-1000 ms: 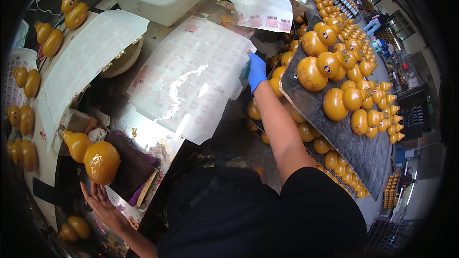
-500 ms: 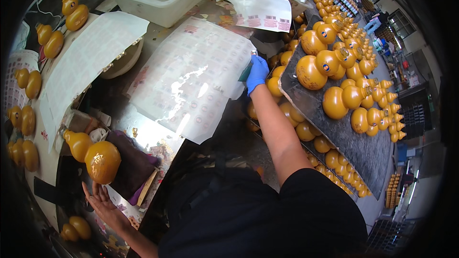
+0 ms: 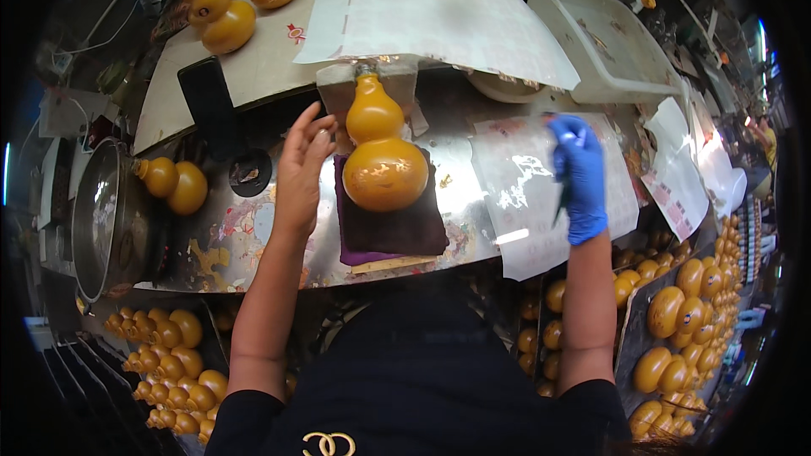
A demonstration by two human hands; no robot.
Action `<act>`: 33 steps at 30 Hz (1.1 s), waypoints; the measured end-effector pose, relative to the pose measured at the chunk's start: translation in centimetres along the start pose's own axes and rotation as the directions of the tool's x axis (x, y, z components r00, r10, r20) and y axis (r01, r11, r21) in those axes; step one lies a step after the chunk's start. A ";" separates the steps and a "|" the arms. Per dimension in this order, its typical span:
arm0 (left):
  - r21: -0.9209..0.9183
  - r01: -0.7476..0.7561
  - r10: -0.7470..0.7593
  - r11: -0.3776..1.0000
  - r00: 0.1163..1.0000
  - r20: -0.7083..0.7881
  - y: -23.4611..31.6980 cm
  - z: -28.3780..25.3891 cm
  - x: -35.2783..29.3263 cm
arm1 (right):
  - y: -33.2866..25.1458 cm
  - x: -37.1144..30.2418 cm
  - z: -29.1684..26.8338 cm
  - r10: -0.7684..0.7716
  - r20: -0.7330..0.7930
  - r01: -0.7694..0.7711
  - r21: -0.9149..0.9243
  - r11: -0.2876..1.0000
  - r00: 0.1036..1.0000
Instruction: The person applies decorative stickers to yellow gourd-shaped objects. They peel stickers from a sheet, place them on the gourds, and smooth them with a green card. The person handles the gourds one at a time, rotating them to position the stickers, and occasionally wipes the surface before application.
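A yellow-brown gourd-shaped bottle (image 3: pixel 385 171) with gold marks lies in front of me, its neck pointing away. Its wide end rests on a dark folded cloth (image 3: pixel 397 232) with purple beneath. My left hand (image 3: pixel 302 160), bare and open, is just left of the bottle, fingers apart. My right hand (image 3: pixel 581 173), in a blue glove, hovers over the translucent decal sheet (image 3: pixel 524 228) on the right. Its fingers are closed on a dark green flat piece (image 3: pixel 559 205), mostly hidden by the glove. A small pale bit near the fingertips is too blurred to name.
Another gourd bottle (image 3: pixel 177 184) lies left, beside a metal bowl (image 3: pixel 100 219). Beyond the work spot are a large white sheet (image 3: pixel 439 21), a phone-like black slab (image 3: pixel 205 101) and a white plastic tub (image 3: pixel 591 42). Racks of gourd bottles (image 3: pixel 676 312) stand at both sides.
My view has swung from the right-hand racks back to the bench. The right hand has left the decal sheet's far corner and come toward the bottle. The left hand remains open near the bottle.
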State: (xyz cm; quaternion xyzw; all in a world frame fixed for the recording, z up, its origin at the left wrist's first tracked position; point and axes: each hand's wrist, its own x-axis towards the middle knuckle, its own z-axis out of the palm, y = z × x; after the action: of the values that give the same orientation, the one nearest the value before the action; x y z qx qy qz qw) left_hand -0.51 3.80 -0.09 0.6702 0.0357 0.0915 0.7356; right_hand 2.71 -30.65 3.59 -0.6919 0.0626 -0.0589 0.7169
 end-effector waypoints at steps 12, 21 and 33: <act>-0.335 0.210 -0.146 0.918 0.967 0.208 0.8 3.4 2.6 | -1.4 2.6 15.0 0.081 0.649 0.136 -0.277 0.951 0.756; -0.356 0.218 -0.158 0.909 0.969 0.191 -0.1 3.3 3.1 | -0.3 3.1 14.6 0.236 0.515 -0.102 -0.274 0.956 0.824; -0.350 0.215 -0.167 0.912 0.973 0.161 -0.3 3.7 2.9 | 0.7 3.7 14.9 0.308 0.636 -0.091 -0.350 0.932 0.708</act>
State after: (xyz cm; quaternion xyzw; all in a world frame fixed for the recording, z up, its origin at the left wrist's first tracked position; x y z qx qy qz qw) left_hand 3.04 0.65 0.20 0.5196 0.0364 -0.0189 0.8534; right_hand 8.92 -16.64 3.41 -0.7521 -0.1212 0.2871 0.5808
